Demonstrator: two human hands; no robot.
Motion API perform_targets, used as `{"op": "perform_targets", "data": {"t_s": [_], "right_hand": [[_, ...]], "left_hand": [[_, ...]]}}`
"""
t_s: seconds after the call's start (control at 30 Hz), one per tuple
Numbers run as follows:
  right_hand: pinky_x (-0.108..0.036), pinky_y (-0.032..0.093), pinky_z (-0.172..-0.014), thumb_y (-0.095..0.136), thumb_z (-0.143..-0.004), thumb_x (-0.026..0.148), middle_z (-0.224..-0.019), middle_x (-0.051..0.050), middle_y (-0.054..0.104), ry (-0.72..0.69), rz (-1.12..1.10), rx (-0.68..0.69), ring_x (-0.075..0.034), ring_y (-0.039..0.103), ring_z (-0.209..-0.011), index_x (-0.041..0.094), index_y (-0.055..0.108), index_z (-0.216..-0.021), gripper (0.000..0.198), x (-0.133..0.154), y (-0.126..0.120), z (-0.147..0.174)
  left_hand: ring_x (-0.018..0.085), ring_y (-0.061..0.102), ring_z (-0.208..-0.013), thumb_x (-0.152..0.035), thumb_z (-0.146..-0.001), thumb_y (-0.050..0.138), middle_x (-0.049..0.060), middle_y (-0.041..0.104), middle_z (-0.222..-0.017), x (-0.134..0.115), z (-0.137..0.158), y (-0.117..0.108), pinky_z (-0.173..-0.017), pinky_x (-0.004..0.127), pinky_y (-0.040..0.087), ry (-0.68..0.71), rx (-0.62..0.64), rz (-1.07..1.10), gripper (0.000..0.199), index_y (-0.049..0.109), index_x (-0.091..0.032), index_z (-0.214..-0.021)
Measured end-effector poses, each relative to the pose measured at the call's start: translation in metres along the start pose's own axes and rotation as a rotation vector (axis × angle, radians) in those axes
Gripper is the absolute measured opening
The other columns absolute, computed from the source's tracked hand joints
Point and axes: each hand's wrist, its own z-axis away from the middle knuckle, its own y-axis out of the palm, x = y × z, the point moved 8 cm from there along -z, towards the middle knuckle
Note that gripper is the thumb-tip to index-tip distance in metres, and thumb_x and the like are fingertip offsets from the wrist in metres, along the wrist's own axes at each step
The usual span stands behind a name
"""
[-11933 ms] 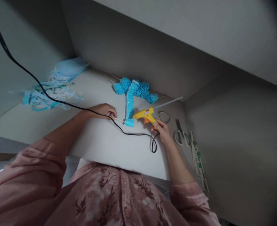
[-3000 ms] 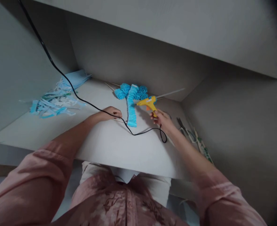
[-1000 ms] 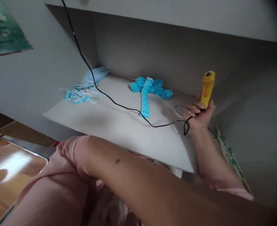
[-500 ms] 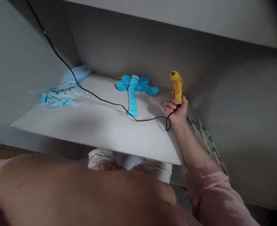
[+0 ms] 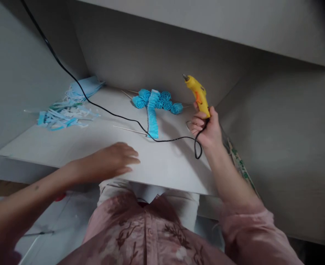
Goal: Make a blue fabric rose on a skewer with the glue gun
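Note:
My right hand (image 5: pixel 205 127) is wrapped round the grip of a yellow hot glue gun (image 5: pixel 198 94), raised above the right side of the white tabletop (image 5: pixel 176 165). The gun's metal nozzle points up and to the left. My left hand (image 5: pixel 117 158) hovers over the front edge, fingers apart and holding nothing. Beyond it lies a gathered blue strip (image 5: pixel 153 119), with a thin stick (image 5: pixel 129 129) at its lower end. Several blue paper-like roses (image 5: pixel 165 99) on sticks lie around the strip's upper end, which partly covers them.
The gun's black cord (image 5: pixel 110 113) runs across the tabletop and up to the left. A pile of cut white and blue strips (image 5: pixel 65 116) and a stack of light-blue sheets (image 5: pixel 86 88) lie at the left. Grey walls (image 5: pixel 151 48) enclose the back and sides.
My left arm has swung from close in front of the camera to over the table's front edge. The glue gun has tilted, its nozzle turning left.

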Motion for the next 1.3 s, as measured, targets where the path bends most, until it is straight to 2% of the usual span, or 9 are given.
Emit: {"op": "perform_targets", "data": {"t_s": [0.17, 0.27, 0.33, 0.43, 0.57, 0.67, 0.8, 0.97, 1.3], "right_hand": [[-0.01, 0.03, -0.035, 0.064, -0.099, 0.038, -0.063, 0.008, 0.053, 0.026, -0.183, 0.063, -0.003, 0.045, -0.048, 0.023, 0.063, -0.109, 0.018, 0.041, 0.052, 0.032], [-0.009, 0.029, -0.033, 0.062, -0.1, 0.029, -0.063, 0.008, 0.056, -0.067, -0.189, 0.026, -0.003, 0.049, -0.05, 0.027, 0.064, -0.102, 0.004, 0.062, 0.064, 0.047], [-0.007, 0.03, -0.034, 0.066, -0.096, 0.026, -0.064, 0.008, 0.056, -0.095, -0.162, 0.009, -0.003, 0.049, -0.05, 0.028, 0.065, -0.099, 0.004, 0.059, 0.061, 0.048], [-0.006, 0.03, -0.035, 0.067, -0.094, 0.027, -0.062, 0.008, 0.054, 0.053, -0.144, -0.057, -0.001, 0.045, -0.048, 0.022, 0.067, -0.1, 0.008, 0.013, 0.038, 0.034], [-0.011, 0.033, -0.037, 0.066, -0.091, 0.028, -0.059, 0.006, 0.053, 0.294, 0.048, -0.217, -0.004, 0.04, -0.045, 0.02, 0.065, -0.088, 0.009, -0.066, -0.013, 0.009], [-0.017, 0.036, -0.039, 0.067, -0.09, 0.033, -0.061, 0.004, 0.057, 0.265, 0.193, -0.239, -0.007, 0.043, -0.046, 0.022, 0.065, -0.086, 0.012, -0.094, -0.039, -0.009], [-0.021, 0.041, -0.045, 0.078, -0.077, 0.048, -0.068, 0.002, 0.065, 0.043, 0.452, -0.283, -0.01, 0.052, -0.053, 0.023, 0.065, -0.084, 0.03, -0.087, -0.06, -0.031], [-0.025, 0.043, -0.056, 0.075, -0.073, 0.063, -0.069, 0.001, 0.065, -0.14, 0.755, -0.157, -0.011, 0.053, -0.059, 0.022, 0.066, -0.083, 0.043, -0.073, -0.058, -0.044], [-0.026, 0.038, -0.055, 0.068, -0.08, 0.061, -0.077, -0.001, 0.069, -0.119, 0.848, -0.131, -0.014, 0.054, -0.064, 0.023, 0.067, -0.09, 0.039, -0.084, -0.065, -0.044]], "left_hand": [[0.034, 0.038, -0.154, -0.032, -0.105, 0.044, 0.017, 0.044, -0.165, 0.09, -0.018, -0.002, -0.127, 0.053, 0.027, -0.25, -0.059, -0.191, 0.051, 0.053, -0.018, -0.153], [0.034, 0.042, -0.15, -0.037, -0.104, 0.046, 0.018, 0.048, -0.161, 0.12, -0.037, 0.0, -0.125, 0.05, 0.03, -0.242, -0.113, -0.212, 0.053, 0.051, -0.016, -0.153], [0.034, 0.049, -0.143, -0.045, -0.104, 0.048, 0.018, 0.055, -0.154, 0.136, -0.054, -0.002, -0.12, 0.048, 0.033, -0.231, -0.123, -0.195, 0.055, 0.053, -0.017, -0.151], [0.032, 0.061, -0.126, -0.055, -0.099, 0.053, 0.016, 0.068, -0.136, 0.153, -0.083, -0.009, -0.109, 0.043, 0.04, -0.206, -0.105, -0.157, 0.056, 0.062, -0.017, -0.139], [0.021, 0.069, -0.096, -0.057, -0.099, 0.051, 0.007, 0.077, -0.105, 0.162, -0.109, -0.017, -0.088, 0.029, 0.042, -0.177, -0.135, -0.051, 0.046, 0.071, -0.019, -0.117], [0.02, 0.066, -0.084, -0.053, -0.103, 0.039, 0.006, 0.076, -0.09, 0.166, -0.109, -0.016, -0.08, 0.028, 0.042, -0.193, -0.218, 0.004, 0.048, 0.072, -0.019, -0.097], [0.019, 0.065, -0.083, -0.053, -0.105, 0.034, 0.004, 0.075, -0.086, 0.159, -0.101, -0.011, -0.09, 0.031, 0.042, -0.082, -0.234, 0.035, 0.051, 0.068, -0.02, -0.085], [0.02, 0.067, -0.091, -0.053, -0.102, 0.042, 0.006, 0.077, -0.094, 0.154, -0.098, -0.014, -0.091, 0.032, 0.041, -0.057, -0.195, 0.08, 0.046, 0.071, -0.02, -0.09], [0.016, 0.062, -0.075, -0.059, -0.093, 0.06, 0.004, 0.074, -0.085, 0.139, -0.101, -0.01, -0.076, 0.026, 0.043, -0.016, -0.107, 0.199, 0.043, 0.072, -0.018, -0.088]]}}
